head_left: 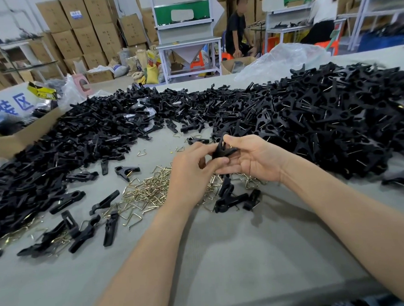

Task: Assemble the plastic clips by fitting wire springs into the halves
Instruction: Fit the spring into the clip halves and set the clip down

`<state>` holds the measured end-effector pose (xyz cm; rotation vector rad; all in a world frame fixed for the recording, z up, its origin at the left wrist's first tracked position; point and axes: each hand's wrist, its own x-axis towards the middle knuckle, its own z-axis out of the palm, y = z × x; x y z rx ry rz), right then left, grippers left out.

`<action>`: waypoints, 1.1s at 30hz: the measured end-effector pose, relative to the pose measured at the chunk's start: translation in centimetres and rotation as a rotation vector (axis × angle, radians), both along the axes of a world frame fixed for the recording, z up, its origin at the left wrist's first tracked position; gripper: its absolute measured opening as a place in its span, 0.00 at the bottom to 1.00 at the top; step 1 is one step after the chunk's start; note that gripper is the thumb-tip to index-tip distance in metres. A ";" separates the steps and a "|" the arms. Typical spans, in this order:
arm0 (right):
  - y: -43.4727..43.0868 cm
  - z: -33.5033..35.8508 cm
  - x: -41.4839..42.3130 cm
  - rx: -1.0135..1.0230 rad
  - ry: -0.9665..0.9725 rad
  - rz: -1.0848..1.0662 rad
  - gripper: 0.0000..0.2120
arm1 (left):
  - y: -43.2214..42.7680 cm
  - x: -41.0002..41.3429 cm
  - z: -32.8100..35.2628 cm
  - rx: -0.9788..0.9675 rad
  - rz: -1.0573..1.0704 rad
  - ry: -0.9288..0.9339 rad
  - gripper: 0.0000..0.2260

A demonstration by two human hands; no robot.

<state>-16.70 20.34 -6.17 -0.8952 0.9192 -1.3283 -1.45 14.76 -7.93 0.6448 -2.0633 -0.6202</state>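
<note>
Both my hands meet over the middle of the grey table point(224, 256) and hold one black plastic clip point(221, 150) between them. My left hand point(192, 174) pinches its lower end with thumb and fingers. My right hand point(252, 157) grips its upper end, where a bit of brass wire shows at the thumb. Under and left of my hands lies a loose heap of brass wire springs point(149, 189). A wide pile of black clip halves point(80, 139) covers the left. A taller pile of assembled clips point(322, 119) with wires showing fills the right.
Stray halves point(106, 203) and a few clips point(233, 201) lie scattered near the springs. A cardboard box point(22, 135) stands at the left edge, a plastic bag point(282, 56) at the back. Two people sit at workbenches beyond the table, with stacked cartons behind.
</note>
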 end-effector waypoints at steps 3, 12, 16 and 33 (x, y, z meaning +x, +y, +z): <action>0.0 0.0 -0.1 -0.011 -0.006 0.003 0.17 | 0.0 0.0 0.0 0.000 0.001 0.015 0.10; 0.0 0.1 0.1 -0.031 -0.017 0.015 0.15 | 0.0 0.1 0.1 -0.034 0.004 0.026 0.11; 0.1 0.1 0.2 -0.013 -0.006 0.014 0.15 | 0.1 0.3 0.1 -0.047 0.007 0.018 0.13; 0.4 0.4 0.4 -0.021 -0.083 0.033 0.17 | 0.7 -0.3 0.9 -0.294 0.033 0.063 0.14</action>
